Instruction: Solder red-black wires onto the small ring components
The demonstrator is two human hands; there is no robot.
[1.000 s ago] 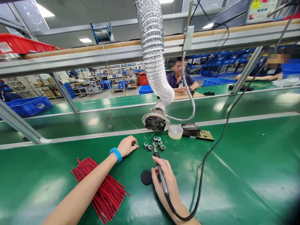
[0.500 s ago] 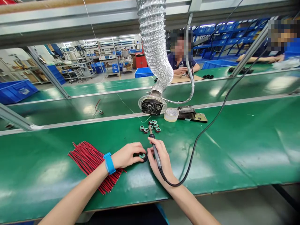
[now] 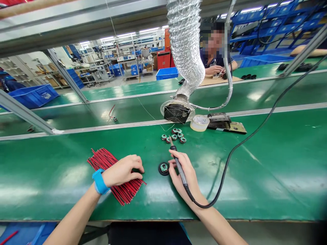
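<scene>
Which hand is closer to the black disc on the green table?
The right. The right hand, gripping a pen-like tool, is just at the right edge of the black disc; the left hand is farther off to its left, over the red wires.

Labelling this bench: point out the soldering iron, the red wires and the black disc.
Soldering iron (image 3: 180, 170), head view: its grey handle.
Red wires (image 3: 126, 193), head view: the bundle's near end.
Black disc (image 3: 163, 174), head view: its near rim.

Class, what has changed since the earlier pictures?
The left hand brought a round circuit board nearer, onto the black disc, let go, and moved left to the red-and-black wires. The right hand still holds the soldering iron; the tape roll stayed put.
</scene>
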